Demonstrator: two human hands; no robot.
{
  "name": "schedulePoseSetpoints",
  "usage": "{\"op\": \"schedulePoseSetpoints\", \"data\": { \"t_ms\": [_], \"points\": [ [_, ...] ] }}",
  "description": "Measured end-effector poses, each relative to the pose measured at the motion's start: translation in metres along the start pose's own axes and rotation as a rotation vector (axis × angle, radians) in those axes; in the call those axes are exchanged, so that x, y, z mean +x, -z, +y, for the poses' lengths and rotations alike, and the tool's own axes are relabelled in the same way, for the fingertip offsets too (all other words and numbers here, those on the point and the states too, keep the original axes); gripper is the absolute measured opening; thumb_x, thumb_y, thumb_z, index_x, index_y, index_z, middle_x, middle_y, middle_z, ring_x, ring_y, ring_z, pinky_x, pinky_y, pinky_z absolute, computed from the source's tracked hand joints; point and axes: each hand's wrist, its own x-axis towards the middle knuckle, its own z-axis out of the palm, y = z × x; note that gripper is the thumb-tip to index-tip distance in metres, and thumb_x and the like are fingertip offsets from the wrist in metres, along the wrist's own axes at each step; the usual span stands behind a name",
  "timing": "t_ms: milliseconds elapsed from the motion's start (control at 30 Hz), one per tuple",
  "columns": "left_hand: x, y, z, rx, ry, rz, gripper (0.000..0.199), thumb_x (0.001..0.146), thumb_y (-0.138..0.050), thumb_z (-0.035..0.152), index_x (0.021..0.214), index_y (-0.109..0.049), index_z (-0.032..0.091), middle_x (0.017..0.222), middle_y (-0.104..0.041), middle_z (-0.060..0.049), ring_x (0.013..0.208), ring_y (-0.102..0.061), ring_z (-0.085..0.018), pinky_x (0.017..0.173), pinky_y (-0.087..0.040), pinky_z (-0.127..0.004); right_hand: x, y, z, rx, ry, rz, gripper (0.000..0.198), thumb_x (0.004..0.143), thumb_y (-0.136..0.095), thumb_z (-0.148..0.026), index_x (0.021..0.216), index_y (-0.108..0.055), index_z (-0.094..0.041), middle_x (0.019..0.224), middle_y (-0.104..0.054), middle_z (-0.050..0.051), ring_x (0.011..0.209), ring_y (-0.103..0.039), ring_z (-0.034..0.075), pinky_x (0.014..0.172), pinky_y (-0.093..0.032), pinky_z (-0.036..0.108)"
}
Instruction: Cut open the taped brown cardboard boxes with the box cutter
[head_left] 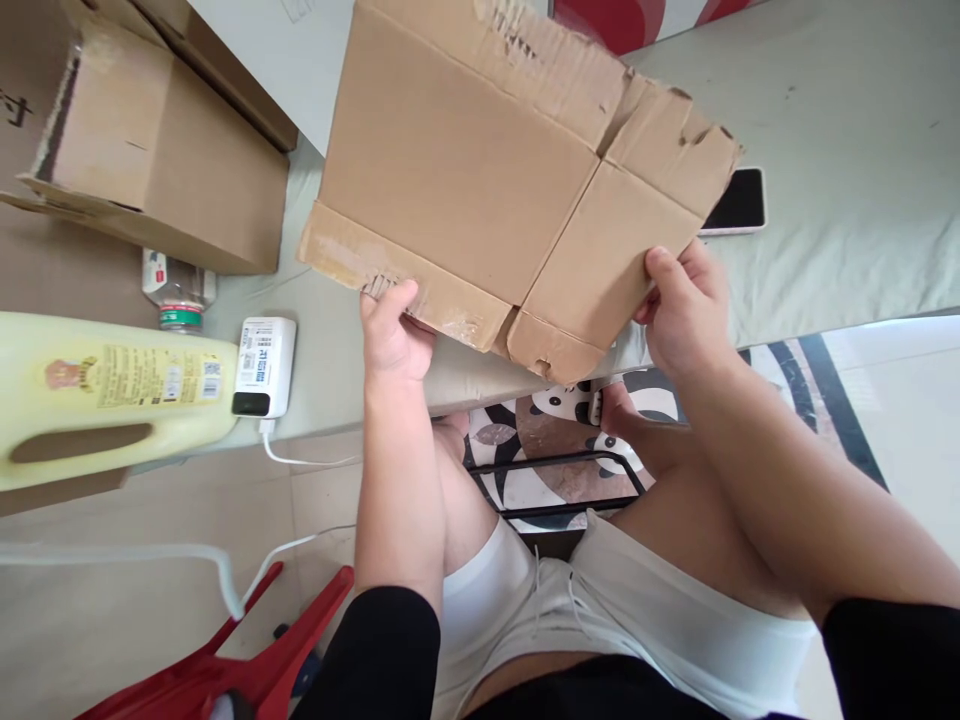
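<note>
A flattened brown cardboard box [465, 150] is held up in front of me, tilted, with its creases and torn, rough flap edges showing. My left hand [396, 335] grips its lower left flap, thumb on the near face and the other fingers hidden behind. At the right-hand edge, my right hand [686, 300] pinches the cardboard between thumb and fingers. Just beyond that hand, a phone [739, 202] with a dark screen lies partly covered by the cardboard.
On the left are an opened cardboard box [187, 150], a clear bottle [180, 295], a yellow jug [135, 400] and a white power bank [265, 367] with a cable. A red plastic piece [247, 660] is at lower left. A panda-patterned mat [525, 490] lies below.
</note>
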Motion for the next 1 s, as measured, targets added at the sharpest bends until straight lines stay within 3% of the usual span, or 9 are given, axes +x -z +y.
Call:
{"op": "schedulePoseSetpoints", "data": {
  "t_ms": [133, 300, 433, 600, 833, 933, 1000],
  "points": [
    [0.000, -0.002, -0.003, 0.018, -0.007, 0.003, 0.041, 0.058, -0.072, 0.021, 0.098, -0.063, 0.023, 0.108, -0.071, -0.006, 0.123, -0.063, -0.029, 0.110, -0.048, -0.040, 0.001, -0.004, -0.001, 0.010, -0.011, 0.007, 0.032, 0.084, -0.068, -0.053, 0.080, -0.054, -0.024, 0.065, -0.043, -0.002, 0.048, -0.034, 0.006, 0.043, -0.029, 0.023],
    [0.003, -0.005, -0.007, -0.021, 0.006, 0.049, 0.035, 0.065, -0.067, 0.029, 0.099, -0.063, 0.022, 0.121, -0.068, -0.008, 0.128, -0.059, -0.029, 0.106, -0.050, -0.038, 0.001, -0.008, -0.001, -0.023, -0.008, 0.017, 0.032, 0.085, -0.066, -0.053, 0.080, -0.054, -0.024, 0.066, -0.043, -0.002, 0.048, -0.033, 0.007, 0.043, -0.028, 0.023],
    [0.004, -0.008, -0.010, -0.023, 0.021, 0.087, 0.023, 0.075, -0.060, 0.036, 0.092, -0.063, 0.021, 0.116, -0.070, -0.007, 0.127, -0.059, -0.026, 0.105, -0.050, -0.035, 0.001, -0.008, -0.001, -0.020, -0.004, 0.031, 0.033, 0.084, -0.067, -0.053, 0.079, -0.054, -0.023, 0.065, -0.044, -0.002, 0.048, -0.033, 0.006, 0.042, -0.028, 0.022],
    [0.004, -0.012, -0.009, -0.016, 0.001, 0.076, 0.028, 0.082, -0.055, 0.046, 0.094, -0.061, 0.023, 0.120, -0.069, -0.007, 0.132, -0.057, -0.025, 0.114, -0.044, -0.036, -0.001, -0.005, 0.001, 0.014, -0.029, 0.026, 0.034, 0.083, -0.068, -0.056, 0.079, -0.055, -0.024, 0.061, -0.042, -0.003, 0.046, -0.035, 0.007, 0.040, -0.028, 0.023],
    [0.006, -0.001, -0.007, -0.087, 0.011, 0.082, 0.030, 0.081, -0.062, 0.050, 0.092, -0.064, 0.022, 0.115, -0.070, -0.007, 0.143, -0.048, -0.028, 0.115, -0.045, -0.040, -0.019, -0.003, -0.011, 0.103, -0.254, -0.171, 0.047, 0.060, -0.080, -0.059, 0.074, -0.051, -0.024, 0.050, -0.043, -0.005, 0.037, -0.037, 0.010, 0.031, -0.028, 0.026],
    [0.006, 0.003, 0.001, -0.159, 0.006, 0.044, 0.037, 0.087, -0.051, 0.055, 0.094, -0.065, 0.021, 0.117, -0.070, -0.008, 0.139, -0.053, -0.028, 0.111, -0.048, -0.040, -0.026, -0.010, -0.026, 0.055, -0.299, -0.253, 0.036, 0.065, -0.072, -0.051, 0.067, -0.048, -0.024, 0.040, -0.034, -0.005, 0.031, -0.028, 0.009, 0.031, -0.024, 0.026],
    [0.005, 0.005, 0.008, -0.201, 0.011, 0.007, 0.049, 0.091, -0.041, 0.062, 0.098, -0.066, 0.020, 0.118, -0.070, -0.009, 0.133, -0.058, -0.028, 0.108, -0.050, -0.040, -0.028, -0.015, -0.038, -0.001, -0.246, -0.278, 0.034, 0.069, -0.065, -0.051, 0.065, -0.046, -0.024, 0.038, -0.028, -0.005, 0.031, -0.021, 0.007, 0.032, -0.021, 0.026]
  ]
}}
